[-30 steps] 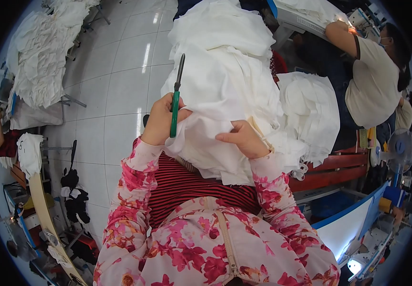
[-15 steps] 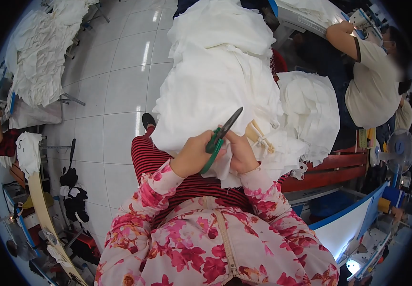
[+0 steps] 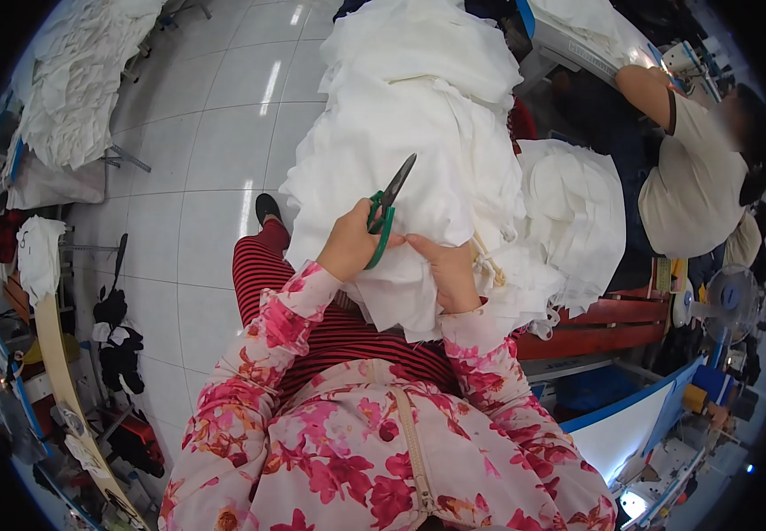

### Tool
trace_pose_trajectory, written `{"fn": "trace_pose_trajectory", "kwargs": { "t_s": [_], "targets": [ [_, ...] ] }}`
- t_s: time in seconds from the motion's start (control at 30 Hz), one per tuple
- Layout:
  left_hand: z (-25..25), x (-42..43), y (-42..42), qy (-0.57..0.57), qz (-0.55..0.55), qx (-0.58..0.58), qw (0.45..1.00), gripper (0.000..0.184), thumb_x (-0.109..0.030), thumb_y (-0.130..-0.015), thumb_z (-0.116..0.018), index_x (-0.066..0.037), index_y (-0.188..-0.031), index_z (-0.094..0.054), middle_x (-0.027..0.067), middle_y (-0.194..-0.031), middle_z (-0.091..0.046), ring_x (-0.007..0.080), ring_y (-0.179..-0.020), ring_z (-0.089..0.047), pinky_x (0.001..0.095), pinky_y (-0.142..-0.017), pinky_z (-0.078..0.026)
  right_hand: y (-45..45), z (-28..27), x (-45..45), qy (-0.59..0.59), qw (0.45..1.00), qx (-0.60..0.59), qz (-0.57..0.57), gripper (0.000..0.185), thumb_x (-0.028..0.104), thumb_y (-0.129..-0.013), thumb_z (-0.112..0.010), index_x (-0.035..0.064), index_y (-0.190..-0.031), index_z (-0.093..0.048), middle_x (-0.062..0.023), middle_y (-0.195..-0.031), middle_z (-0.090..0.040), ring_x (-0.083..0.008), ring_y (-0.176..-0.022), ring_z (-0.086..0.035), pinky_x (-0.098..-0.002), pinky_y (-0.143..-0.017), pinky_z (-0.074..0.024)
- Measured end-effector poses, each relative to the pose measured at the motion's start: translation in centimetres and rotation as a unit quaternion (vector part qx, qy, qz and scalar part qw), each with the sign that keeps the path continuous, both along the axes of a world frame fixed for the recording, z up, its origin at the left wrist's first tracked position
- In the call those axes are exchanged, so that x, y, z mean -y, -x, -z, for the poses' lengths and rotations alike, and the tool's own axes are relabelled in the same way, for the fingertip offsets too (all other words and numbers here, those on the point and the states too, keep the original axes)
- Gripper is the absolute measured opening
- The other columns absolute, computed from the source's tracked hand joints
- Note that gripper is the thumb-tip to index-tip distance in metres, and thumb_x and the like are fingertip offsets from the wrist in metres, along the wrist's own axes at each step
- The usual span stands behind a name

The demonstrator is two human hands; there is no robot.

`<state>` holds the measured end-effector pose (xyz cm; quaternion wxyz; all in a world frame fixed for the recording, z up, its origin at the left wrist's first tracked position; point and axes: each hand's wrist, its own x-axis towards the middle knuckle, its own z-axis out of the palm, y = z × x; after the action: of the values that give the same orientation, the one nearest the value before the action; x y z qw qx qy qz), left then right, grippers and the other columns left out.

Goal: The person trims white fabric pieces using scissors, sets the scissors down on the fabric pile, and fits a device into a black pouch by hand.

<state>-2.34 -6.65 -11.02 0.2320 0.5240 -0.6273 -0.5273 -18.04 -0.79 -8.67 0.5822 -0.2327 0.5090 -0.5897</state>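
Main item: white fabric (image 3: 401, 119), heaped in front of the wearer and running fwd. Side stack (image 3: 569, 208), also white, sits just to its R. L hand (image 3: 348, 243) and R hand (image 3: 452, 274) are close together over the heap's near part, digits nearly meeting. R hand appears to pinch cloth, thumb on top, fingers hidden. L hand grips scissors (image 3: 388, 215) at the green handles. Scissors pos.: above cloth, long axis fwd and slightly R, tips away from wearer; L hand nearer, R thumb just beside handles.
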Motion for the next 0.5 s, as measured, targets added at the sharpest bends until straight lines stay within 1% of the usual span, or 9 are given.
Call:
{"fn": "trace_pose_trajectory", "kwargs": {
  "t_s": [0.1, 0.2, 0.3, 0.4, 0.5],
  "targets": [
    [0.9, 0.4, -0.1, -0.03, -0.037, 0.008, 0.999, 0.042, -0.018, -0.073, -0.078, 0.001, -0.102, -0.055, 0.0089, -0.094, -0.065, 0.0169, -0.081, -0.062, 0.0289, -0.075, -0.049, 0.9, 0.3, -0.1, -0.03, 0.988, -0.148, -0.009, 0.048, -0.003, -0.076, -0.069, -0.0046, -0.121, -0.051, -0.0117, -0.112, -0.061, -0.0205, -0.099, -0.06, -0.0318, -0.084, -0.0494],
    [2.0, 0.4, -0.6, -0.004, -0.057, -0.03, 0.998, 0.047, -0.026, -0.07, -0.08, 0.001, -0.097, -0.052, 0.0133, -0.082, -0.063, 0.0251, -0.073, -0.061, 0.0343, -0.069, -0.047, 1.7, 0.5, 0.0, -0.029, 0.993, -0.108, -0.025, 0.055, -0.003, -0.076, -0.069, -0.0036, -0.126, -0.047, -0.0129, -0.116, -0.059, -0.0224, -0.103, -0.059, -0.0334, -0.087, -0.0494],
    [1.9, 0.3, -0.5, 0.003, -0.057, -0.02, 0.998, 0.046, -0.024, -0.071, -0.079, 0.001, -0.096, -0.051, 0.0137, -0.082, -0.062, 0.0257, -0.073, -0.061, 0.0344, -0.069, -0.047, 1.6, -1.5, 0.0, -0.099, 0.988, 0.102, -0.063, 0.06, -0.004, -0.076, -0.069, -0.0029, -0.129, -0.042, -0.0142, -0.121, -0.056, -0.0238, -0.107, -0.058, -0.0352, -0.089, -0.0496],
    [2.0, 0.4, -0.4, -0.004, -0.055, -0.016, 0.998, 0.044, -0.024, -0.071, -0.079, 0.001, -0.095, -0.051, 0.014, -0.082, -0.062, 0.0262, -0.073, -0.061, 0.0343, -0.069, -0.047, 2.5, 0.1, 0.0, -0.091, 0.988, 0.104, -0.075, 0.062, -0.005, -0.076, -0.069, -0.0021, -0.131, -0.04, -0.0144, -0.122, -0.055, -0.0243, -0.108, -0.058, -0.0365, -0.09, -0.0499],
    [1.9, 0.4, -0.5, -0.005, -0.053, -0.022, 0.998, 0.044, -0.023, -0.071, -0.08, 0.001, -0.094, -0.05, 0.014, -0.081, -0.062, 0.0264, -0.072, -0.061, 0.0344, -0.068, -0.047, 2.9, 0.5, 0.0, -0.1, 0.985, 0.104, -0.095, 0.062, -0.006, -0.075, -0.069, -0.0018, -0.13, -0.041, -0.0139, -0.122, -0.055, -0.024, -0.107, -0.058, -0.0367, -0.089, -0.0503]
  ]
}}
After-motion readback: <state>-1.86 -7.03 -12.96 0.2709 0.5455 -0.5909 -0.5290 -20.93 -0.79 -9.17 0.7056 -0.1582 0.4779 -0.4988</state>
